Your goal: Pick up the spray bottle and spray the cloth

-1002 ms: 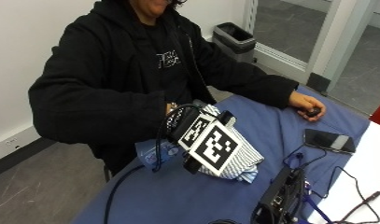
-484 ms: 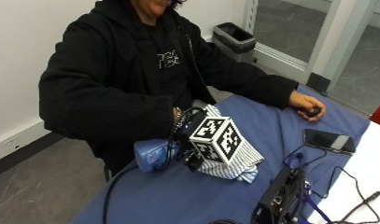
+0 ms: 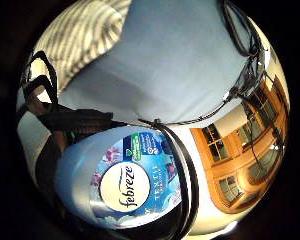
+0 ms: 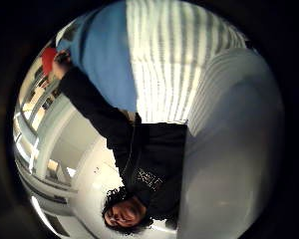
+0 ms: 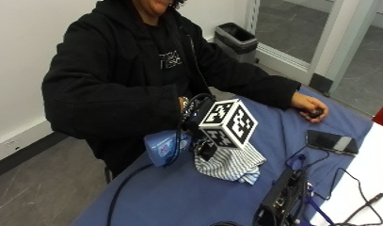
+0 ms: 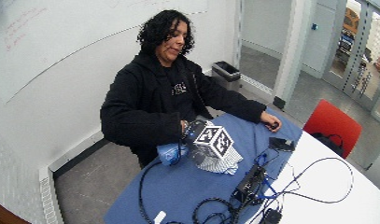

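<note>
A pale blue Febreze spray bottle (image 5: 161,147) lies tilted at the table's near edge, in front of the person. My gloved right hand (image 5: 192,118) is on its upper part, fingers curled round it; the trigger end is hidden behind the hand. In the little finger side palm view the bottle's label (image 3: 125,185) fills the area close to the palm, with a black-gloved finger across the bottle. A crumpled blue-and-white striped cloth (image 5: 232,162) lies on the blue tablecloth right beside the bottle, touching the hand's far side. The thumb side palm view shows the striped cloth (image 4: 179,64) and the bottle's pale body (image 4: 234,149).
The bare left hand (image 5: 307,106) rests at the table's far side on a small dark object. A phone (image 5: 332,141) lies near it. A black device with cables (image 5: 282,200) sits on the blue tablecloth (image 5: 179,197). A red chair (image 6: 329,126) stands beyond the table.
My right hand has moved off the striped cloth towards the table's edge and now grips the spray bottle. The cloth and the left hand have stayed in place.
</note>
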